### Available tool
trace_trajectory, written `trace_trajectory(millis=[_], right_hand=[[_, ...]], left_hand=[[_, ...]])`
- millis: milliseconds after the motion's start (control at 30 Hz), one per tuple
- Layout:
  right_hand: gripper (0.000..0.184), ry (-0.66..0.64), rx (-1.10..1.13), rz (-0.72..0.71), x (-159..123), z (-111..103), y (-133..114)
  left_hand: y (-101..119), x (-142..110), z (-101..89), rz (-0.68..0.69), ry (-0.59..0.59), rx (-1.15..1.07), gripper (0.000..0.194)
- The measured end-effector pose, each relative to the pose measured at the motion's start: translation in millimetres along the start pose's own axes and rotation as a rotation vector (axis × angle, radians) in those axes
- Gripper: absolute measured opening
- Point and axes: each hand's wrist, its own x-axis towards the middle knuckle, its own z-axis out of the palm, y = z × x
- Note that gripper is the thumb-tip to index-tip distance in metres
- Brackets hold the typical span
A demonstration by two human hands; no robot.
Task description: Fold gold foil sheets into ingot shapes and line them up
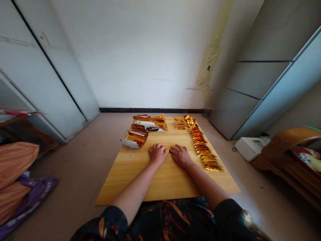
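Note:
A small piece of gold foil paper (pixel 167 149) lies low over the wooden board (pixel 130 180), between my two hands. My left hand (pixel 157 154) is closed on its left end, with the fingers curled down. At the other end, my right hand (pixel 181 155) presses the paper with thumb and fingers close to the board. Much of the piece is covered by my fingers. To the right runs a long row of folded gold foil pieces (pixel 200 144), overlapping one another. A shorter stack of folded gold pieces (pixel 180 123) sits near the far edge.
Stacks of gold and white paper sheets (pixel 136 137) lie at the board's far left, with a white roll-like bundle (pixel 144 124) behind. A white box (pixel 248 147) and wooden furniture (pixel 283 154) stand on the right. Orange and purple bags (pixel 17 187) lie at left. A wall is ahead.

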Motion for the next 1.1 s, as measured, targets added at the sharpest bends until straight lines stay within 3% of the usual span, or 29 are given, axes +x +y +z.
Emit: trace_trajectory(millis=[233, 367, 533, 667, 833, 1100], right_hand=[[0.031, 0.118, 0.152, 0.023, 12.7, 12.7, -0.9], [0.041, 0.179, 0.176, 0.103, 16.0, 13.2, 6.7], [0.019, 0.153, 0.177, 0.009, 16.9, 12.2, 14.9], [0.018, 0.231, 0.122, -0.010, 15.4, 19.8, 12.4], [0.022, 0.221, 0.035, -0.132, 13.3, 25.8, 7.6], [0.024, 0.131, 0.004, -0.246, -3.2, 6.4, 1.6]], left_hand=[[9.2, 2.6, -2.8, -0.102, -0.044, -0.011, 0.016], [7.2, 2.4, -4.2, -0.125, -0.009, -0.096, 0.010], [-4.2, -2.3, -4.2, 0.025, 0.065, -0.260, 0.013], [-15.0, -4.3, -2.6, 0.168, 0.084, -0.264, 0.016], [-23.4, -4.5, -0.7, 0.262, 0.095, -0.214, 0.024], [-32.1, -12.4, -7.1, 0.465, -0.004, -0.083, 0.026]])
